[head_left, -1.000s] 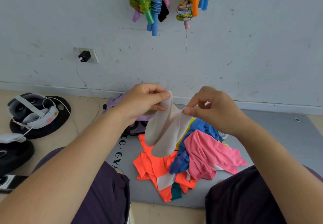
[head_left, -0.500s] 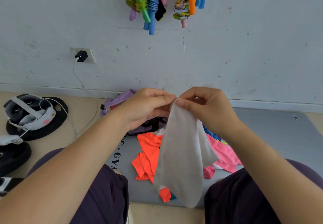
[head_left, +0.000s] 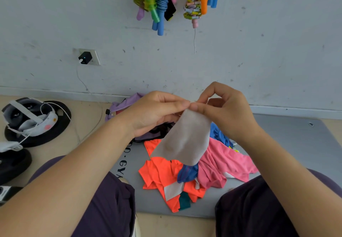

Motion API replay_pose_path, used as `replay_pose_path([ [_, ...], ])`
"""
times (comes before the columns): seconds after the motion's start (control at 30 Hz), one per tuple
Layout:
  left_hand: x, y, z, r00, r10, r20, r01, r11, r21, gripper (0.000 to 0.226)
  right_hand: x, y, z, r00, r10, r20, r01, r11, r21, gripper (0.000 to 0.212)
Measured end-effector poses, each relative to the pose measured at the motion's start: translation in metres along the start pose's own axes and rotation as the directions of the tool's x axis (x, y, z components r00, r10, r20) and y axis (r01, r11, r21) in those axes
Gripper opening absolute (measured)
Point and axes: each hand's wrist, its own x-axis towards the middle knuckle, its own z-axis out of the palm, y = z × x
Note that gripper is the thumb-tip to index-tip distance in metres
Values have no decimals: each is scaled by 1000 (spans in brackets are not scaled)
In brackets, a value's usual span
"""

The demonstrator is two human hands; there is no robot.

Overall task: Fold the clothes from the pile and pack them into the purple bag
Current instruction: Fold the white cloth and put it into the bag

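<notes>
Both hands, left hand [head_left: 155, 113] and right hand [head_left: 224, 113], pinch the pale beige cloth piece [head_left: 183, 138] by its top edge, letting it hang straight for folding above the bright clothes pile [head_left: 194, 174].

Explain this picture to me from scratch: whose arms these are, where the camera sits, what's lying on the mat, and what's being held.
No machine here: a seated person wears a camera on the head, looking forward and down. The left hand and right hand meet, each with a pinching grip on the top edge of a beige cloth, which hangs over the pile. On the grey mat lie an orange garment, a pink garment and a blue garment. The purple bag sits behind the left hand, near the wall. Skipping ropes hang above.
</notes>
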Motion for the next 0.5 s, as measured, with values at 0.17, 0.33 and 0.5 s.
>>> replay_pose_path([
  [0.17,-1,1,-4,1000,22,-14,-21,999,50,16,0,-1,-4,986,79,144,-91,993,81,29],
  [0.33,-6,5,-3,991,110,-72,-90,966,242,18,3,0,-8,932,153,330,-210,967,144,29],
  [0.5,-5,8,-9,947,251,-202,-173,925,339,4,3,6,-17,809,289,511,-310,950,-45,31],
])
